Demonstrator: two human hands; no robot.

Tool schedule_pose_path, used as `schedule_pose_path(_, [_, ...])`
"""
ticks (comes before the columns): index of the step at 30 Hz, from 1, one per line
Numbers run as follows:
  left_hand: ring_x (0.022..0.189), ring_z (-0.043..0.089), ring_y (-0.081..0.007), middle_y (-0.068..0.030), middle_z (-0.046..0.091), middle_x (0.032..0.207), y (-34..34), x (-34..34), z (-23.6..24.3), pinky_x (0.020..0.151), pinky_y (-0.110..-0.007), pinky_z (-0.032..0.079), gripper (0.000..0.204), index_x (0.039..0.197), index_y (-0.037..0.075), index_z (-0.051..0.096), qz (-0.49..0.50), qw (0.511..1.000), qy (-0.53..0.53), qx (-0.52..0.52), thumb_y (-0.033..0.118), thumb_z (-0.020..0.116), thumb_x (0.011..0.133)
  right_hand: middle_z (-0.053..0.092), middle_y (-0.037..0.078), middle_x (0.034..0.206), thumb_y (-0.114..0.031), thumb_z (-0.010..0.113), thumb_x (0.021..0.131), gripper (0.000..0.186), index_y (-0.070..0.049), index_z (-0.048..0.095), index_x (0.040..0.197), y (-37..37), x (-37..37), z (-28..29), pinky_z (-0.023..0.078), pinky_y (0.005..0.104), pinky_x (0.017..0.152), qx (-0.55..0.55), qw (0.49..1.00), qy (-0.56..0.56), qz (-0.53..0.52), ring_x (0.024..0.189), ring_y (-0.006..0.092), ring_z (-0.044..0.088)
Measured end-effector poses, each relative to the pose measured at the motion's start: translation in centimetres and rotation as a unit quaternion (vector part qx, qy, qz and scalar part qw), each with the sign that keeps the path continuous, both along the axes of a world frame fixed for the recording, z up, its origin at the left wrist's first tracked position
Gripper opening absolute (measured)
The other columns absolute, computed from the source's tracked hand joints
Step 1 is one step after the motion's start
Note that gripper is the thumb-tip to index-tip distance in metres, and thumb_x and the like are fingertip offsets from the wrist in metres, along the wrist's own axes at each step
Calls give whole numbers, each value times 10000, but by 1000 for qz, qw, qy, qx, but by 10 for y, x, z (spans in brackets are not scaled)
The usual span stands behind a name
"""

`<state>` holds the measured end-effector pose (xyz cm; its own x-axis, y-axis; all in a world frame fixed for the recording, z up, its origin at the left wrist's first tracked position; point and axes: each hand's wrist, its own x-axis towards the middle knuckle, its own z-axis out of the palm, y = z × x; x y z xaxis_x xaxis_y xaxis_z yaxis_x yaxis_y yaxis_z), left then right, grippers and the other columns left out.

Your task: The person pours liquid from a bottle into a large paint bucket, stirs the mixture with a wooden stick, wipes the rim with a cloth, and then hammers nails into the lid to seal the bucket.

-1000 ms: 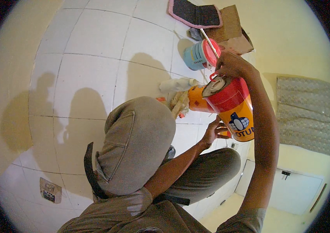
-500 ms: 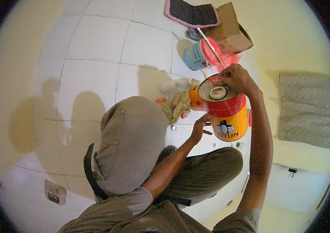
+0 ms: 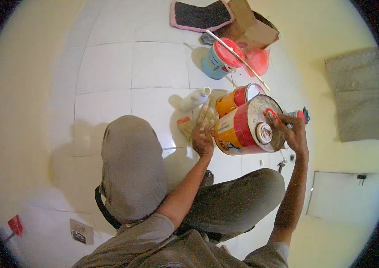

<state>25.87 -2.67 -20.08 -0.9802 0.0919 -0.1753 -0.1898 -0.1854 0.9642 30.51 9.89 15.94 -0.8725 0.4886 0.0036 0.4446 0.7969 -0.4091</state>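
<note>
An orange and red metal can (image 3: 234, 129) with a round spout on its top is tipped over, its top facing right. My right hand (image 3: 294, 133) is closed on the red handle (image 3: 270, 113) of this can. Against the base of the can, at the left, my left hand (image 3: 202, 142) supports it; some of its fingers are hidden. Just behind stands a second, open orange and red can (image 3: 231, 102), close beside the tilted one. A crumpled beige cloth (image 3: 207, 117) and a white bottle (image 3: 194, 100) lie left of the cans.
A light-blue bucket (image 3: 212, 67) with a red lid stands farther back, a long stick (image 3: 254, 71) across it. Behind are a red plastic bag (image 3: 259, 61), a cardboard box (image 3: 260, 35) and a dark mat (image 3: 202, 14) with a pink edge. White tiles (image 3: 104, 67) cover the floor.
The can has gone from nearly upright to strongly tilted, its base swinging left and its top right. My left hand has moved from beside it onto its base.
</note>
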Motion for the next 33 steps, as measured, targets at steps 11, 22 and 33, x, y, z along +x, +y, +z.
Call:
schedule_pose_path(11, [1280, 481, -475, -275, 533, 1285, -14, -17, -72, 1081, -519, 413, 584, 1251, 27, 568, -74, 921, 180, -337, 184, 844, 761, 746, 101, 885, -142, 778, 887, 225, 34, 773, 1025, 8, 132, -58, 511, 312, 775, -43, 975, 155, -155, 812, 155, 658])
schedule_pose_path(22, [1028, 563, -440, -216, 559, 1030, -9, -50, -89, 897, -504, 461, 373, 1064, 0, 521, -176, 915, 248, -265, -46, 704, 742, 707, 150, 820, -110, 731, 928, 188, 28, 770, 1049, 32, 204, -116, 508, 354, 707, 26, 955, 175, -238, 727, 223, 646])
schedule_pose_path(33, [1049, 606, -452, -239, 599, 1121, -9, -53, -76, 899, -505, 490, 477, 1268, -14, 518, -223, 908, 267, -231, -72, 628, 807, 745, 126, 988, -102, 699, 966, 217, 55, 744, 1110, 54, 217, -149, 530, 311, 844, -35, 919, 246, -305, 924, 164, 675])
